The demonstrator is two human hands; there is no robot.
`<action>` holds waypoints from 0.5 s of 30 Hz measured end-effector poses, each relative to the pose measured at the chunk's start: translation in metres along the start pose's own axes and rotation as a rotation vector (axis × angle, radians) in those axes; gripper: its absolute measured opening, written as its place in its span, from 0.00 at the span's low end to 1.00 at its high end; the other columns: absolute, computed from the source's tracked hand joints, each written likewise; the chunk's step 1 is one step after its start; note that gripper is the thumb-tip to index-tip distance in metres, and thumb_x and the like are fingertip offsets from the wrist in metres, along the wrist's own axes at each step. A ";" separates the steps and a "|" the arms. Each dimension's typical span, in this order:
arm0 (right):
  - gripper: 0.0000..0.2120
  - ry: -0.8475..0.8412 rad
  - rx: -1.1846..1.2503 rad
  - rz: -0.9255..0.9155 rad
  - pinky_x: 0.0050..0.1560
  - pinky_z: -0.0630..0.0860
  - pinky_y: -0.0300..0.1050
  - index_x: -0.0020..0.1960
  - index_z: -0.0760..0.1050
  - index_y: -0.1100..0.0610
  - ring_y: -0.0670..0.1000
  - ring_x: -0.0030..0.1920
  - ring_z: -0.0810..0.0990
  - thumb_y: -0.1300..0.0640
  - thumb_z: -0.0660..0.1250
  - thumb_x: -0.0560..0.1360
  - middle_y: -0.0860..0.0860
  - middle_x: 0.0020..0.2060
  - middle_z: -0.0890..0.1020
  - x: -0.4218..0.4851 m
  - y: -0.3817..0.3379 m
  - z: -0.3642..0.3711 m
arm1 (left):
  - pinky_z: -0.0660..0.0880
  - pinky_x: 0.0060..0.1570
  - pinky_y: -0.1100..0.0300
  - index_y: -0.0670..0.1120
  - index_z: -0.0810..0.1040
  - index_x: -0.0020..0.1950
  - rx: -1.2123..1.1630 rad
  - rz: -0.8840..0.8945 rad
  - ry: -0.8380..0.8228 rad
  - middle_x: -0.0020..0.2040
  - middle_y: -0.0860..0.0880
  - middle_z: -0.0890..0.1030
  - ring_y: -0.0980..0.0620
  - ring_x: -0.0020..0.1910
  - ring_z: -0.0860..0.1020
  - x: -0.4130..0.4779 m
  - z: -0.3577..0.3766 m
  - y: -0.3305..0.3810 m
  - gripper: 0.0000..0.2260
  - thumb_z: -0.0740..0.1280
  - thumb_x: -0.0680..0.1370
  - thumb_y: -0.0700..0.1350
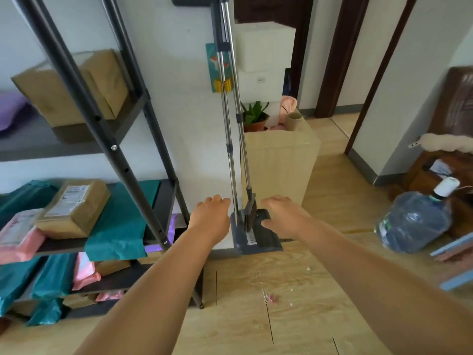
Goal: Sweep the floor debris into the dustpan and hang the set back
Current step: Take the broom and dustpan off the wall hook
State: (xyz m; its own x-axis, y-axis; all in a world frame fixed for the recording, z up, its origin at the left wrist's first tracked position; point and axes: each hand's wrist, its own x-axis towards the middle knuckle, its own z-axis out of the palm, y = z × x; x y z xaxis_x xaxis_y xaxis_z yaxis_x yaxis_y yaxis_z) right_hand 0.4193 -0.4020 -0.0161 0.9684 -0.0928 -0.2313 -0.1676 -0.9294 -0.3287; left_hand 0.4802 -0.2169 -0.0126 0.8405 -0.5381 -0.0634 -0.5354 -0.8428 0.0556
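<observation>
A broom and a grey dustpan hang together against the white wall, their two steel handles running up to a dark wall hook. The dustpan's mouth hangs just above the wooden floor. My left hand is stretched out just left of the handles, fingers loosely curled, holding nothing. To the right of the broom head my right hand hovers in front of the dustpan, fingers apart and empty. Small pink and clear debris lies scattered on the floor below the dustpan.
A dark metal shelf rack with parcels and teal and pink mailers stands at the left. A beige cabinet with a potted plant stands right of the broom. A blue water jug lies at the right by wooden furniture.
</observation>
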 end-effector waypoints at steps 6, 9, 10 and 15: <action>0.27 0.158 0.091 -0.087 0.70 0.64 0.50 0.75 0.63 0.54 0.56 0.72 0.65 0.55 0.66 0.78 0.54 0.72 0.68 0.089 0.001 -0.063 | 0.69 0.65 0.53 0.48 0.68 0.71 0.002 -0.039 0.165 0.66 0.48 0.72 0.48 0.65 0.71 0.086 -0.035 -0.016 0.18 0.58 0.81 0.43; 0.28 0.237 0.147 -0.151 0.69 0.65 0.49 0.75 0.63 0.54 0.55 0.71 0.67 0.55 0.66 0.78 0.54 0.72 0.68 0.125 -0.001 -0.094 | 0.67 0.67 0.54 0.49 0.66 0.73 0.017 -0.081 0.223 0.69 0.49 0.71 0.49 0.67 0.69 0.123 -0.056 -0.020 0.19 0.57 0.82 0.45; 0.28 0.254 0.163 -0.170 0.69 0.65 0.49 0.75 0.63 0.53 0.54 0.71 0.67 0.55 0.66 0.78 0.54 0.72 0.68 0.135 -0.001 -0.103 | 0.66 0.67 0.54 0.50 0.66 0.73 0.004 -0.090 0.245 0.69 0.49 0.71 0.49 0.68 0.69 0.134 -0.063 -0.021 0.19 0.57 0.82 0.45; 0.27 0.373 0.214 -0.233 0.65 0.69 0.46 0.75 0.64 0.50 0.52 0.68 0.71 0.54 0.65 0.78 0.50 0.70 0.71 0.188 -0.006 -0.157 | 0.69 0.65 0.55 0.52 0.68 0.72 -0.100 -0.149 0.460 0.69 0.51 0.72 0.50 0.67 0.71 0.179 -0.107 -0.028 0.17 0.58 0.82 0.47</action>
State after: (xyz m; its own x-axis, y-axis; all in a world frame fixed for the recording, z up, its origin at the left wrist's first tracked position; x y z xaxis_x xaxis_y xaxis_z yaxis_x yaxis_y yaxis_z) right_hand 0.6310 -0.4696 0.0862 0.9782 -0.0489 0.2018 0.0654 -0.8499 -0.5228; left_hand 0.6543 -0.2886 0.0808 0.8694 -0.3310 0.3669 -0.4145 -0.8927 0.1767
